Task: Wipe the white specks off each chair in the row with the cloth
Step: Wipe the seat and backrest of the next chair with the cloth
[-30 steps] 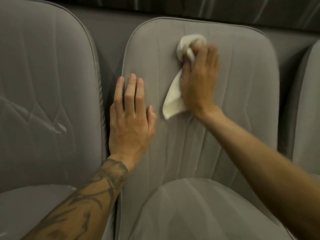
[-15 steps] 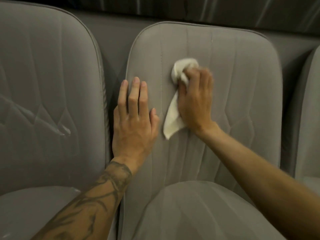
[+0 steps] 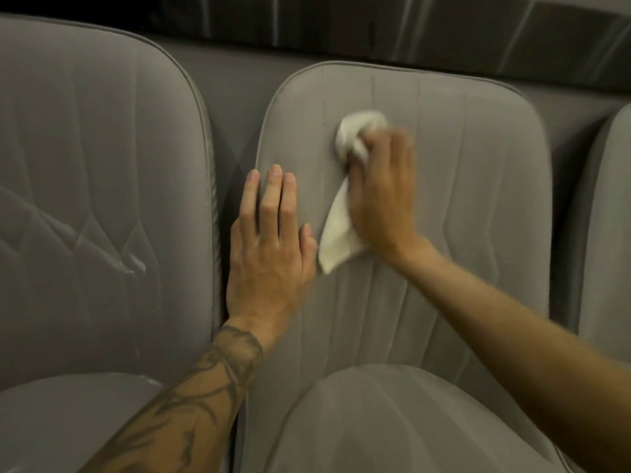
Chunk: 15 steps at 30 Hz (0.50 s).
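Right hand [image 3: 382, 192] grips cloth [image 3: 338, 233], wad at fingertips, tail pointing lower left; left hand [image 3: 269, 240] flat, fingers together, bracing middle chair [image 3: 478, 199].

Rows of public seating, perhaps a theatre hall or a vehicle cabin; which one is unclear. Three matching grey padded seats with stitched backrests stand close side by side: left chair [image 3: 102, 165], middle chair [image 3: 478, 206], and right chair [image 3: 611, 233] at the frame's edge. A dark streaked wall [image 3: 409, 25] runs along the top.
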Each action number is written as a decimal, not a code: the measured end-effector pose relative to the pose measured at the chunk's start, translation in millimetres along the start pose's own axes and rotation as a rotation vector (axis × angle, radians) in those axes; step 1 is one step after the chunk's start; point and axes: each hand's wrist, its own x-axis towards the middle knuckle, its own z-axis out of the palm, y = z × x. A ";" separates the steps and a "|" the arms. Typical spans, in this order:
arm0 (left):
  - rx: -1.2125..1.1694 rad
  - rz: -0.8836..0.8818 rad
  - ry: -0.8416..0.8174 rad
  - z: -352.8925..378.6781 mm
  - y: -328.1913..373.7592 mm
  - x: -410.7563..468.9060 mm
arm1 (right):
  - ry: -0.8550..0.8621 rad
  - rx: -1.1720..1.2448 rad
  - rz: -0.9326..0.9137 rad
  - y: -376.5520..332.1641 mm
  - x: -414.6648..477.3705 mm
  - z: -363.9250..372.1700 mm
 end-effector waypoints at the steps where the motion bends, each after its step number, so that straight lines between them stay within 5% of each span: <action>1: 0.000 -0.003 -0.001 -0.1 -0.1 0.8 | -0.080 0.020 -0.074 -0.3 -30.6 -6.7; 4: -0.008 -0.015 -0.016 -1.0 1.8 0.1 | -0.229 -0.001 -0.213 16.1 -57.4 -23.8; 10: -0.024 -0.012 -0.010 0.0 1.1 1.9 | 0.065 -0.084 0.062 7.5 72.4 5.4; 15: -0.049 -0.011 0.011 0.2 1.1 2.1 | -0.142 0.085 -0.082 -18.9 -41.5 -4.3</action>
